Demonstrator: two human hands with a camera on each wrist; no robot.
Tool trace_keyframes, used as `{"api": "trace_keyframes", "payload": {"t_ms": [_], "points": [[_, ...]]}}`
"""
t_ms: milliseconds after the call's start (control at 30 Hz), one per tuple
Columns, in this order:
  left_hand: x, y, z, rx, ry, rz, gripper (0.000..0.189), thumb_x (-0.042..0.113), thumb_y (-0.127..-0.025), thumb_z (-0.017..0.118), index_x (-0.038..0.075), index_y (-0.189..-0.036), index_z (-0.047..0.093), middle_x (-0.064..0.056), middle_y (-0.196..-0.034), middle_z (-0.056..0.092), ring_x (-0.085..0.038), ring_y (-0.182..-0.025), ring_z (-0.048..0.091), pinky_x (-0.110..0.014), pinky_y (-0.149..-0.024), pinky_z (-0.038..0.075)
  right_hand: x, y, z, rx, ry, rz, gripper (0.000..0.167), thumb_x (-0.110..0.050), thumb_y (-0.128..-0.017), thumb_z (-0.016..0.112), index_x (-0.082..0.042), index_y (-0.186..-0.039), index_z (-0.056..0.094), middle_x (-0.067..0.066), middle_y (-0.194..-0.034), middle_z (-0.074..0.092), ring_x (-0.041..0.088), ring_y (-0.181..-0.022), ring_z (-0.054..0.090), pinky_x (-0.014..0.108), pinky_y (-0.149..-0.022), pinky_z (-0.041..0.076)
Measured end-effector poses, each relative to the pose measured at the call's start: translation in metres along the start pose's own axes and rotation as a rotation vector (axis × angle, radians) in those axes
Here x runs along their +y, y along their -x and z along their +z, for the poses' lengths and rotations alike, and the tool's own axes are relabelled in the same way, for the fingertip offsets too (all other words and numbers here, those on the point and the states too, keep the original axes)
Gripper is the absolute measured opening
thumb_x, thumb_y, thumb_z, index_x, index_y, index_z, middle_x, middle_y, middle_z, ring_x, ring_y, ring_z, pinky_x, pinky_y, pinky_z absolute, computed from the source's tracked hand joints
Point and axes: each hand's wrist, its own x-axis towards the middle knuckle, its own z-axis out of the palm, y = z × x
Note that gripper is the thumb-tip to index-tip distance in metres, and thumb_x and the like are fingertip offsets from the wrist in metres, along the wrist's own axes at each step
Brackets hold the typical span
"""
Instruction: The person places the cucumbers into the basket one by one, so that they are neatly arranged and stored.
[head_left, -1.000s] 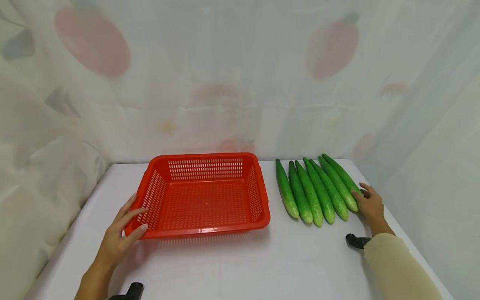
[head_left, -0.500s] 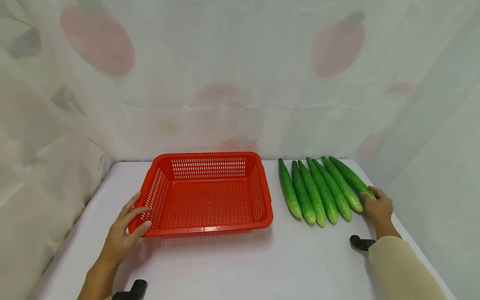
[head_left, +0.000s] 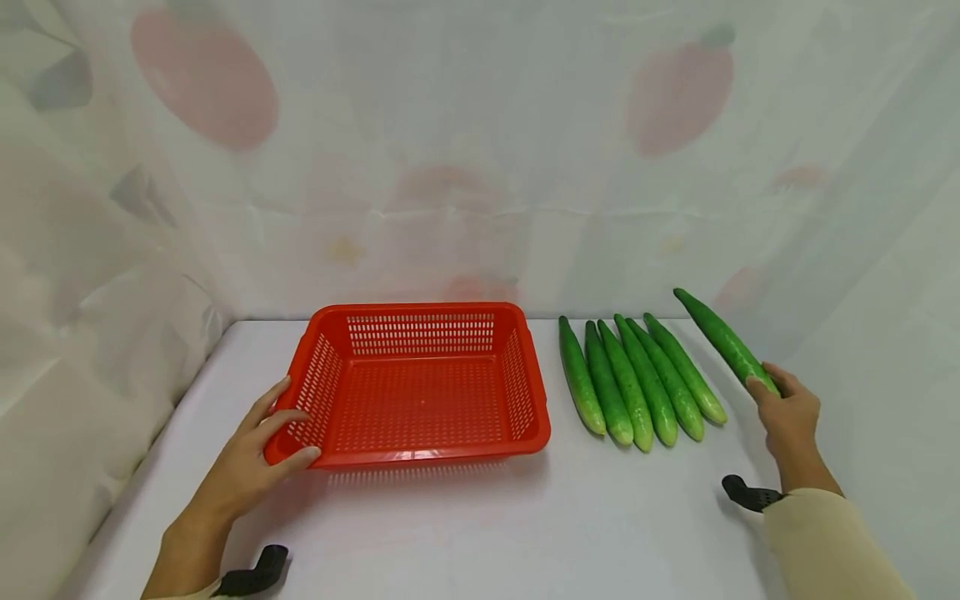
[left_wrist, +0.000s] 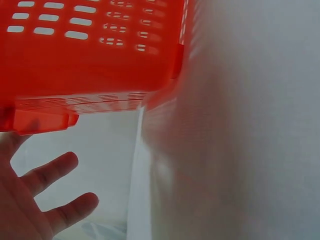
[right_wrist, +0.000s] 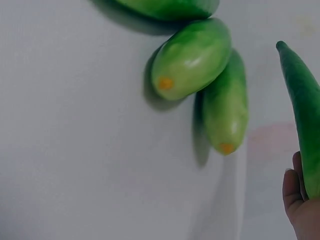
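My right hand [head_left: 789, 410] holds a green cucumber [head_left: 726, 340] by its pale end, raised above the table's right side with its thin tip pointing away. In the right wrist view, the held cucumber [right_wrist: 304, 100] runs up the right edge, fingers around its base. Several more cucumbers [head_left: 617, 379] lie side by side left of that hand. My left hand [head_left: 243, 462] rests at the near left corner of a red plastic basket [head_left: 405, 458], fingers spread, thumb along the front rim. The left wrist view shows spread fingers [left_wrist: 52, 172] beside the basket's slotted outer wall [left_wrist: 90, 65].
The white table [head_left: 480, 533] meets a pale, fruit-printed curtain [head_left: 450, 167] behind the basket. Similar sheets hang at the left and right sides. A black wrist mount [head_left: 258, 571] sits on the left wrist and another mount [head_left: 746, 493] on the right.
My right hand has taken hold of the rightmost cucumber and lifted it up and to the right, away from the row. The left hand stays at the basket's corner.
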Motion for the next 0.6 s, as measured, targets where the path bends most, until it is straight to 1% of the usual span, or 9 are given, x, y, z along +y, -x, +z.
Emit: {"api": "trace_keyframes", "payload": {"t_ms": [33,100,133,233,300,367,467,533,600], "points": [[0.001,-0.001,-0.001,-0.010,-0.003,-0.003,0.039,0.028,-0.078,0.080,0.014,-0.111,0.065,0.001,-0.155,0.024,-0.035,-0.126,0.037,-0.049,-0.092,0.036,-0.003,0.002,-0.001,-0.010,-0.001,-0.015,0.058,-0.034,-0.094,0.062,-0.025,-0.148,0.042,0.006,-0.151,0.034,0.021,-0.125,0.036,0.038,-0.103,0.031],[0.003,-0.002,-0.002,-0.029,-0.015,-0.012,0.040,0.031,-0.079,0.079,0.015,-0.112,0.064,0.001,-0.156,0.022,-0.038,-0.129,0.032,-0.063,-0.086,0.035,-0.011,0.005,-0.001,-0.022,0.007,-0.047,0.057,-0.033,-0.095,0.061,-0.024,-0.148,0.042,0.007,-0.149,0.035,0.021,-0.123,0.037,0.039,-0.103,0.032],[0.005,-0.003,-0.002,-0.036,-0.023,-0.015,0.040,0.032,-0.080,0.078,0.015,-0.113,0.064,0.001,-0.157,0.022,-0.038,-0.130,0.031,-0.065,-0.086,0.034,-0.013,0.007,-0.001,-0.029,0.012,-0.070,0.057,-0.033,-0.095,0.061,-0.022,-0.148,0.042,0.008,-0.148,0.036,0.022,-0.122,0.037,0.039,-0.102,0.032],[0.007,-0.005,-0.003,-0.045,-0.040,-0.019,0.040,0.034,-0.080,0.078,0.015,-0.113,0.064,0.001,-0.157,0.021,-0.038,-0.131,0.031,-0.065,-0.085,0.036,-0.022,0.014,-0.002,-0.046,0.034,-0.127,0.057,-0.034,-0.094,0.062,-0.022,-0.147,0.043,0.008,-0.142,0.040,0.021,-0.118,0.039,0.032,-0.096,0.036],[0.007,-0.005,-0.003,-0.046,-0.046,-0.019,0.040,0.035,-0.080,0.078,0.016,-0.112,0.064,0.001,-0.157,0.022,-0.038,-0.129,0.034,-0.063,-0.085,0.037,-0.028,0.019,-0.002,-0.074,0.018,-0.161,0.058,-0.035,-0.093,0.063,-0.021,-0.146,0.045,0.007,-0.139,0.042,0.021,-0.117,0.039,0.024,-0.089,0.037],[0.007,-0.005,-0.004,-0.043,-0.045,-0.014,0.039,0.034,-0.080,0.078,0.015,-0.111,0.064,0.001,-0.156,0.022,-0.039,-0.128,0.036,-0.062,-0.084,0.037,-0.034,0.025,-0.004,-0.109,0.044,-0.209,0.058,-0.037,-0.093,0.063,-0.022,-0.146,0.045,0.006,-0.136,0.043,0.020,-0.114,0.040,0.016,-0.082,0.037],[0.005,-0.004,-0.003,-0.037,-0.040,-0.011,0.038,0.033,-0.080,0.078,0.015,-0.111,0.064,0.001,-0.156,0.022,-0.039,-0.126,0.038,-0.061,-0.083,0.037,-0.044,0.033,-0.006,-0.169,0.044,-0.295,0.057,-0.034,-0.093,0.063,-0.020,-0.145,0.046,0.003,-0.133,0.047,0.015,-0.113,0.043,0.011,-0.076,0.038],[0.004,-0.003,-0.002,-0.031,-0.034,-0.010,0.038,0.032,-0.080,0.078,0.015,-0.111,0.064,0.001,-0.156,0.023,-0.040,-0.126,0.039,-0.062,-0.083,0.037,-0.052,0.038,-0.006,-0.201,0.047,-0.347,0.055,-0.033,-0.094,0.063,-0.018,-0.145,0.047,0.001,-0.132,0.049,0.011,-0.111,0.045,0.010,-0.077,0.038],[0.004,-0.002,-0.001,-0.025,-0.026,-0.013,0.037,0.031,-0.080,0.078,0.014,-0.111,0.064,0.001,-0.156,0.023,-0.040,-0.126,0.038,-0.063,-0.083,0.037,-0.060,0.042,-0.006,-0.238,0.011,-0.368,0.055,-0.029,-0.093,0.064,-0.016,-0.144,0.047,-0.001,-0.132,0.049,0.009,-0.111,0.046,0.010,-0.078,0.039]]}}
